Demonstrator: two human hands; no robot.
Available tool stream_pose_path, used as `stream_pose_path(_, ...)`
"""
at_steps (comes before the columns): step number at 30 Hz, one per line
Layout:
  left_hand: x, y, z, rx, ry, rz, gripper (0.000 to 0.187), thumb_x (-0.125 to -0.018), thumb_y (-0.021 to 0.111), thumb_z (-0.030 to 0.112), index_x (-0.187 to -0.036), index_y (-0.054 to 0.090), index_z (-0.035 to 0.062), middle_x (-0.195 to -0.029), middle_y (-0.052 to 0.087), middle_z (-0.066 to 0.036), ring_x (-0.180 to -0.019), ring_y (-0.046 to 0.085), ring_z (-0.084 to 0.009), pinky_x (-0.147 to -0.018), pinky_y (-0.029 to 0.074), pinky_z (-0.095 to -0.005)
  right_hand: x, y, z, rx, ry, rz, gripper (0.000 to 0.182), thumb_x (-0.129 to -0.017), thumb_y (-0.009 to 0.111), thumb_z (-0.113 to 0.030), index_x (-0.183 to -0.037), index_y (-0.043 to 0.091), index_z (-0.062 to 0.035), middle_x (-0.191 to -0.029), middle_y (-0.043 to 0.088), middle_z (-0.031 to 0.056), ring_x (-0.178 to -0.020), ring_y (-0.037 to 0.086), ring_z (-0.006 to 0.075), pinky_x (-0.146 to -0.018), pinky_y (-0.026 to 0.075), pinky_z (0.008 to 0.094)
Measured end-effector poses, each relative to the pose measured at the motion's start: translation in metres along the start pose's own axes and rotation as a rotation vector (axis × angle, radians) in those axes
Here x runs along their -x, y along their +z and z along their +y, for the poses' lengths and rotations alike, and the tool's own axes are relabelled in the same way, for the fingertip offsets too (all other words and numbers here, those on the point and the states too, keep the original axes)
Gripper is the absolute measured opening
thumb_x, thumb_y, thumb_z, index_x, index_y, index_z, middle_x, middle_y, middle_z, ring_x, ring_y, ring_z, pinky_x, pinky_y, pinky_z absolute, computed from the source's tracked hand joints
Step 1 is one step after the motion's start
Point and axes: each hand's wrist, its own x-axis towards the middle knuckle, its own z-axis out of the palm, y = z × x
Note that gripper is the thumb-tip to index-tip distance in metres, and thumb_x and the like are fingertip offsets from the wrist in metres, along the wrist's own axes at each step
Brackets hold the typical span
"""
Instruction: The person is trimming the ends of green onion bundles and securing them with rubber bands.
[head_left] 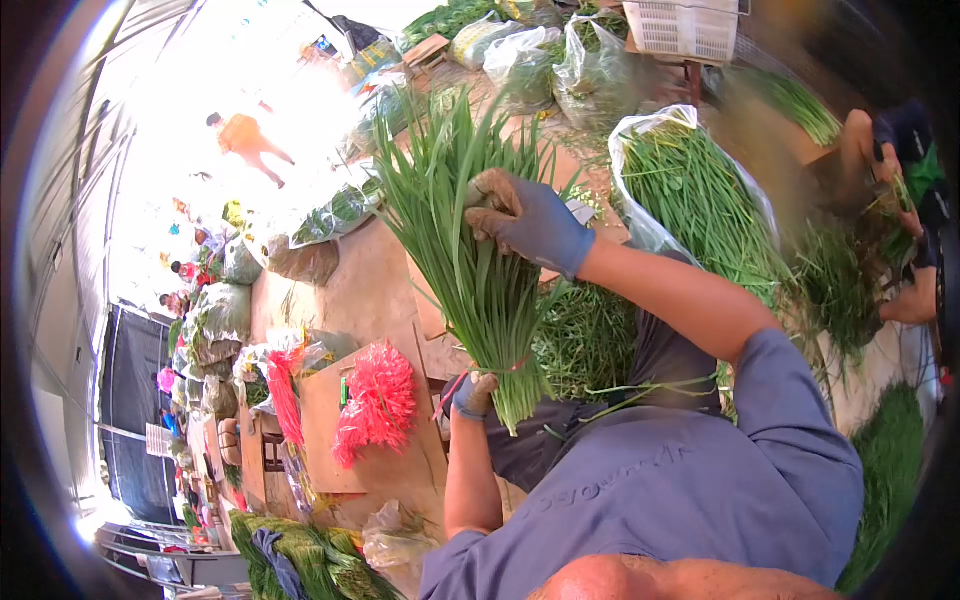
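A large bunch of green chives (470,250) stands slanted in front of me, leafy ends up and pale cut stems down. A thin reddish tie (515,366) circles it near the stem end. My left hand (474,395), gloved, is closed on the bunch beside that tie; its fingers are partly hidden. Higher up, my right hand (525,218), in a dirty grey-blue glove, has its fingers curled on the leaves. Loose green stalks (590,340) lie in a heap behind the bunch, by my lap.
Pink-red ties (375,405) are piled on a wooden board (320,400) at left. An open plastic bag (625,150) full of long greens stands at right. Beyond it, another person's hand (905,300) handles greens. More greens (885,490) lie at lower right. Several filled bags line the back.
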Motion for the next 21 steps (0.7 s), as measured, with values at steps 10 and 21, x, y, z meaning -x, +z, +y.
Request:
stream_pose_path(10,0.003,-0.017,-0.014,-0.126,-0.051,0.082,0.084,-0.069,0.082,0.051,-0.131,0.055,0.0013,-0.128,0.061,-0.009,-0.118,0.056,-0.0222,-0.102,0.043,-0.038,-0.011,0.0,-0.006,0.126,0.136,-0.056,0.022,-0.094,0.063,-0.018,-0.111,0.06,-0.0052,-0.076,0.064,0.0004,-0.061,0.057,0.0076,-0.048,0.044,0.0237)
stream_pose_path(21,0.004,0.004,-0.004,0.306,-0.163,0.083,0.091,-0.062,0.087,0.052,-0.132,0.053,0.0047,-0.125,0.06,-0.009,-0.111,0.06,-0.0243,-0.097,0.051,-0.0426,0.017,-0.003,-0.019,-0.71,0.158,-0.224,0.033,-0.095,0.062,-0.036,-0.082,0.052,-0.0074,-0.061,0.048,-0.0009,-0.044,0.039,0.008,-0.042,0.031,0.0225)
